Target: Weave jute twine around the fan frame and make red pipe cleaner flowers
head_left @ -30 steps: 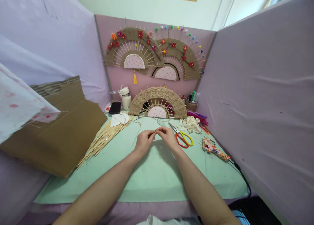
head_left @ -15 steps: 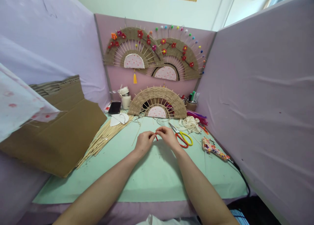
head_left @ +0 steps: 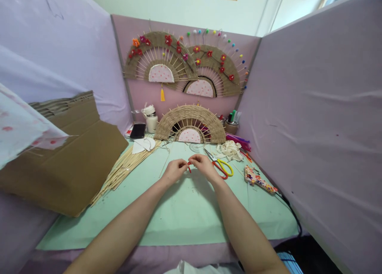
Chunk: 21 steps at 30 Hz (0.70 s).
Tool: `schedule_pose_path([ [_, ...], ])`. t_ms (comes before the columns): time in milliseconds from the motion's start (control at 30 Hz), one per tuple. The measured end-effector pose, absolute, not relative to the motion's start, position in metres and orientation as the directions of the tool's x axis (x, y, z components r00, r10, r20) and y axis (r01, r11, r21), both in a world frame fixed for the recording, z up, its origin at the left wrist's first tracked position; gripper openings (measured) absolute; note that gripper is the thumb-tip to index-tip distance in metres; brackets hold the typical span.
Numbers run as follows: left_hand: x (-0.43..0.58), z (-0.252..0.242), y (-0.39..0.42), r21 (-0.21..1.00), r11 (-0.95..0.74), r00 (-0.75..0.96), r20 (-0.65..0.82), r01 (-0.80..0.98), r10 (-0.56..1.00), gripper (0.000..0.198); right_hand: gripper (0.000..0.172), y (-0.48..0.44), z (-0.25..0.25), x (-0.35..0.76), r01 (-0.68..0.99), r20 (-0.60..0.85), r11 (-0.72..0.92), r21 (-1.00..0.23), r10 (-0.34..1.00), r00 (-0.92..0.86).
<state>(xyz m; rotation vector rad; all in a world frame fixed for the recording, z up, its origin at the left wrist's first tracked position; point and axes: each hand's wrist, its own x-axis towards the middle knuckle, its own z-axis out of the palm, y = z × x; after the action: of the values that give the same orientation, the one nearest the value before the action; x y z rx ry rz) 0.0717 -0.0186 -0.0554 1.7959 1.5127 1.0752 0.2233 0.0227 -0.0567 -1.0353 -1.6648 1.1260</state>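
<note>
A short red pipe cleaner point(head_left: 189, 169) is pinched between the fingertips of both hands over the middle of the table. My left hand point(head_left: 175, 171) grips it from the left, thumb and forefinger pressed together. From the right, my right hand point(head_left: 203, 165) holds its upper part, fingers bent downward. One end of the stem hangs below the fingers; the rest is hidden by the fingertips. Scissors point(head_left: 223, 168) with a red and a yellow handle lie just right of my right hand. Behind the hands a woven twine fan point(head_left: 191, 111) stands upright.
Thin bamboo sticks point(head_left: 123, 170) and a cardboard sheet point(head_left: 68, 166) lie left. On the right are a patterned glue gun point(head_left: 259, 180) with its cord, cream yarn point(head_left: 230, 149) and purple pipe cleaners point(head_left: 240, 141). A white bottle point(head_left: 151, 120) and black phone point(head_left: 137, 131) stand at the back left.
Both hands keep their pinch on the pipe cleaner, and its hanging end sits slightly lower beneath the fingers. The whole view has shifted a little.
</note>
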Motion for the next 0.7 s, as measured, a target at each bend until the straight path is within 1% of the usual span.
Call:
schedule_pose_path([
  [133,0.07,-0.053,-0.019,0.829,-0.189,-0.018,0.233,0.526,0.972,0.022,0.021,0.019,-0.051,0.224,0.199,0.156,0.221,-0.955,0.942,-0.298],
  [233,0.07,-0.054,-0.019,0.813,-0.211,0.0,0.251,0.543,0.968,0.022,0.016,0.017,-0.049,0.224,0.22,0.162,0.244,-0.945,0.929,-0.334],
  [333,0.07,-0.055,-0.019,0.796,-0.234,0.04,0.257,0.559,0.966,0.021,0.011,0.015,-0.048,0.223,0.2,0.158,0.24,-0.95,0.922,-0.354],
  [467,0.068,-0.056,-0.017,0.805,-0.234,0.073,0.232,0.546,0.97,0.021,0.009,0.014,-0.046,0.226,0.205,0.137,0.235,-0.95,0.905,-0.402],
  [567,0.064,-0.052,-0.016,0.866,-0.186,0.133,0.139,0.464,0.981,0.023,0.012,0.014,-0.045,0.229,0.233,0.119,0.248,-0.94,0.881,-0.459],
  [700,0.057,-0.044,-0.017,0.976,-0.016,0.304,-0.052,0.219,0.951,0.027,0.014,0.014,-0.041,0.232,0.253,0.091,0.264,-0.931,0.837,-0.54],
])
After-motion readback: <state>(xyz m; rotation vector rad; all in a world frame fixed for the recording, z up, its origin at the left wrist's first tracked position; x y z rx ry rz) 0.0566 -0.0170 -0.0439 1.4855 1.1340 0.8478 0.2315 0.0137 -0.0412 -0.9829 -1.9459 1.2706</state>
